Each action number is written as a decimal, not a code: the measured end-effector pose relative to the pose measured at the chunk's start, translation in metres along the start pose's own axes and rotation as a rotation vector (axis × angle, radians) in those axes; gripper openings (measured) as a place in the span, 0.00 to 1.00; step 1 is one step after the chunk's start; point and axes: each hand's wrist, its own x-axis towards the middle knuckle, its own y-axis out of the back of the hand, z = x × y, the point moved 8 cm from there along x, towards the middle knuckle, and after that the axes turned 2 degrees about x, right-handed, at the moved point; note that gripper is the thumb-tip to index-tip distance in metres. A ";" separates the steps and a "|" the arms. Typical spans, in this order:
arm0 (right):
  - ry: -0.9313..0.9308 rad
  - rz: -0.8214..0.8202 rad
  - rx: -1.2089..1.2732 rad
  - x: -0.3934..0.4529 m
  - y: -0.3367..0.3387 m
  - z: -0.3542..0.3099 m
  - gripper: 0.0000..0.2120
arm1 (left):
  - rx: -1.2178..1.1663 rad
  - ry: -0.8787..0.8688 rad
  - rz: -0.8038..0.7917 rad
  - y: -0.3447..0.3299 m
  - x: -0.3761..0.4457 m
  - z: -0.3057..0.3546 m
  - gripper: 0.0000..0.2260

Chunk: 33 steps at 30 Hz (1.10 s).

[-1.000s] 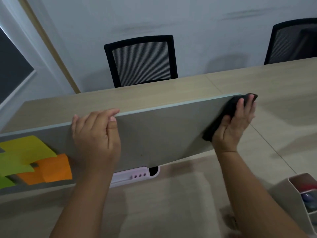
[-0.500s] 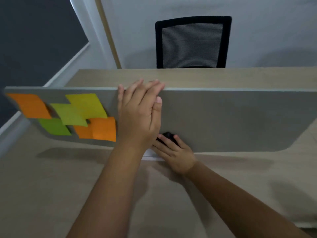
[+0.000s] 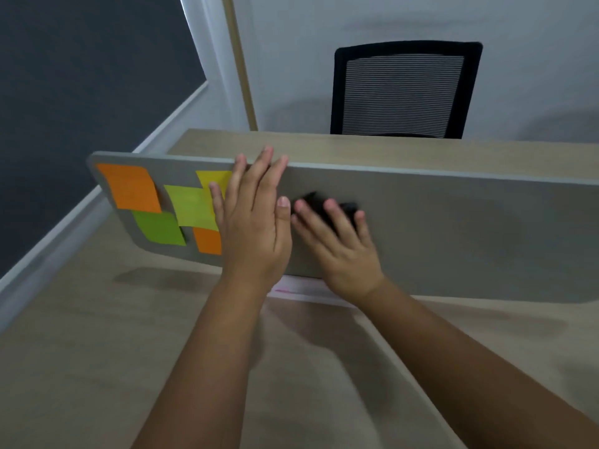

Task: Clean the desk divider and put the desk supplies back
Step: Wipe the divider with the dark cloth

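A grey desk divider stands upright across the wooden desk. My left hand lies flat against its face with the fingertips over the top edge. Just to the right, my right hand presses a black cloth against the divider's face, fingers spread over it. Orange, yellow and green sticky notes cover the divider's left end, partly hidden by my left hand.
A white strip shows under the divider's lower edge between my wrists. A black mesh office chair stands behind the far desk. A dark wall panel and white skirting run along the left.
My right hand with the cloth has swept from the divider's right top corner to the middle, dipped to the lower edge, then risen beside my left hand. The view has turned left.
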 end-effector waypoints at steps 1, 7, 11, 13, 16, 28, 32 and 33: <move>0.072 -0.063 -0.035 -0.008 -0.013 -0.015 0.26 | -0.021 -0.005 -0.002 0.003 0.001 -0.004 0.20; 0.409 -0.386 -0.202 -0.090 -0.049 -0.029 0.23 | -0.120 0.022 0.012 0.018 0.009 -0.025 0.20; 0.157 -0.134 -0.168 -0.066 -0.006 0.017 0.25 | -0.200 0.038 0.029 0.020 0.012 -0.031 0.18; 0.040 -0.010 -0.156 -0.038 0.011 0.029 0.27 | -0.256 0.031 0.062 0.022 0.013 -0.030 0.16; -0.049 0.038 -0.093 -0.008 0.009 0.015 0.27 | -0.281 0.040 0.084 0.022 0.014 -0.028 0.15; 0.074 -0.032 -0.206 -0.064 0.035 0.086 0.28 | 0.007 -0.189 -0.089 -0.003 0.013 0.053 0.19; -0.096 0.113 -0.004 -0.022 0.057 0.120 0.24 | -0.013 -0.165 -0.078 -0.016 0.007 0.071 0.21; -0.064 0.083 0.004 -0.025 0.051 0.112 0.24 | -0.020 -0.160 -0.077 -0.018 0.005 0.075 0.21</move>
